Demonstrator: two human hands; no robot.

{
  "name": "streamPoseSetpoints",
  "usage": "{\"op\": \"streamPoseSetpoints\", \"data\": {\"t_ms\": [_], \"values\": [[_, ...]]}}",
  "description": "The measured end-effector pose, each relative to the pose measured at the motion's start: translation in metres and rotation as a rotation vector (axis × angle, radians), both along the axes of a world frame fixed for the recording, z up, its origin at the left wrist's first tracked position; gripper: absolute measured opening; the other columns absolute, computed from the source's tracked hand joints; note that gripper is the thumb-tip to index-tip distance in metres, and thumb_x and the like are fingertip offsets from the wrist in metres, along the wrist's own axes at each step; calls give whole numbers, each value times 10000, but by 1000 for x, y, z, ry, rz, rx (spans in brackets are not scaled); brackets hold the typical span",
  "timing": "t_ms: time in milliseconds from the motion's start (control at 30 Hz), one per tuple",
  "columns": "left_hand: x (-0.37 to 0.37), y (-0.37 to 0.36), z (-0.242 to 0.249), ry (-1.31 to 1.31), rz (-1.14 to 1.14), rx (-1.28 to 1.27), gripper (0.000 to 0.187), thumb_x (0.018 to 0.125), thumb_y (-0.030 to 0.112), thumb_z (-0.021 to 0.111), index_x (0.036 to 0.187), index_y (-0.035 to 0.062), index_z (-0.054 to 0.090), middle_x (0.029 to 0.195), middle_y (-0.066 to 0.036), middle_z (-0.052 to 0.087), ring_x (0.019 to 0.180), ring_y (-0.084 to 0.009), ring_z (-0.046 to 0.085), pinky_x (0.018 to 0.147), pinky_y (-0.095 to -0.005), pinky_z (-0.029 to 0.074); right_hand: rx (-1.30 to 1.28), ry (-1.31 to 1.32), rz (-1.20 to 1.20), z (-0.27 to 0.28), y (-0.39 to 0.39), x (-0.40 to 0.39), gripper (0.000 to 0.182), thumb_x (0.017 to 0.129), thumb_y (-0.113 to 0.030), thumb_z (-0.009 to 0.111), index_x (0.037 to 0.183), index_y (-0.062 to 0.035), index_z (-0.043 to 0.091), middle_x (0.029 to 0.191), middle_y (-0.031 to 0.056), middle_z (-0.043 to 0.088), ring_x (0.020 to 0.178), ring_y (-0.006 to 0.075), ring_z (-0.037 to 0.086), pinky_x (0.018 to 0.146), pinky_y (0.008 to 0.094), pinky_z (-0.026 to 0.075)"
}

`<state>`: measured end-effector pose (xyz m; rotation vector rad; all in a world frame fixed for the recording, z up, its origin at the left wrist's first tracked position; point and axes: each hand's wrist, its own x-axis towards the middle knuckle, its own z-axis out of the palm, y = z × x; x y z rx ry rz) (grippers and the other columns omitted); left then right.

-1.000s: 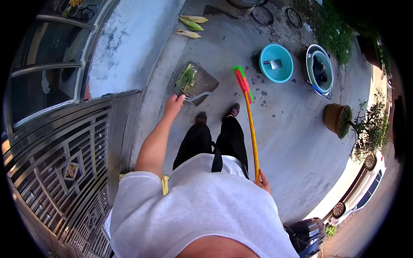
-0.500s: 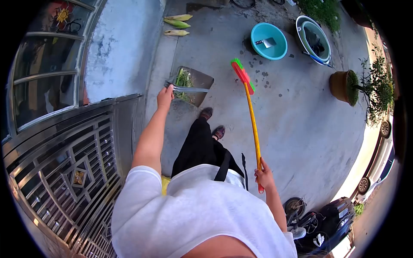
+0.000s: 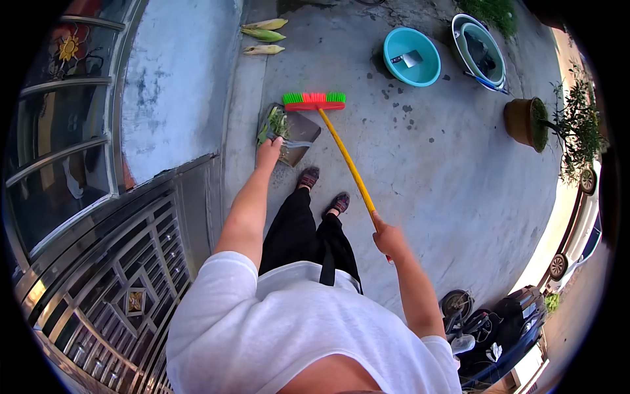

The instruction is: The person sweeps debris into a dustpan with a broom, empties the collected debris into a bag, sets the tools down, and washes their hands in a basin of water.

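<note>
My left hand [image 3: 270, 152] is closed on the handle of a grey dustpan [image 3: 303, 131], which holds green plant scraps [image 3: 277, 121]. In my right hand [image 3: 388, 238] is the yellow handle of a broom [image 3: 346, 156]. The broom's red head [image 3: 315, 106] lies just beyond the dustpan, with its green and red bristles facing away from me. Both my feet stand on the concrete, below the dustpan.
Corn cobs [image 3: 264, 35] lie by the wall at the top. A turquoise basin [image 3: 430, 62] holds a cleaver [image 3: 408, 59]. Nested basins [image 3: 462, 49] and a potted plant [image 3: 523, 123] stand at the right. A metal gate [image 3: 111, 289] is at the left.
The broom head has swung left, towards the dustpan, and turned. My right hand has moved up and left along with the handle. The dustpan has tilted slightly, and my left hand has shifted right.
</note>
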<state>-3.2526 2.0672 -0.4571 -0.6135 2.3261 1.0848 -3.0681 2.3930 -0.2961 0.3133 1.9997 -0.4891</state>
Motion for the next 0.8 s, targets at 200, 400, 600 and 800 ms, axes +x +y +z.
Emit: {"op": "streamPoseSetpoints", "data": {"t_ms": [200, 400, 600, 800], "values": [[4, -13, -14, -21, -85, 38, 435, 786, 415, 502, 679, -4, 550, 601, -124, 569, 596, -253, 556, 595, -354, 416, -245, -224, -956, 90, -12, 124, 611, 756, -64, 567, 1302, -178, 316, 640, 32, 501, 499, 100, 464, 484, 248, 415], [19, -35, 1, -45, 4, 86, 419, 786, 405, 521, 648, 9, 526, 573, -80, 550, 563, -177, 536, 556, -312, 399, -277, 27, -1464, 93, -57, 205, 610, 774, -22, 516, 1318, -159, 275, 641, 25, 481, 528, 81, 455, 473, 232, 386], [18, -60, 26, -59, -63, 245, 334, 823, 336, 500, 646, 53, 514, 578, -16, 502, 537, -99, 459, 523, -241, 361, -317, 39, -1869, 86, -38, 170, 570, 817, -102, 455, 1324, -175, 207, 624, 23, 462, 424, 98, 441, 353, 241, 381], [4, -75, 31, -68, -131, 244, 341, 814, 321, 520, 637, 31, 504, 574, -30, 508, 524, -110, 466, 515, -262, 370, -353, -17, -1941, 32, -26, 162, 401, 820, -126, 439, 1201, -189, 333, 617, -2, 441, 438, 76, 421, 358, 224, 353]]}}
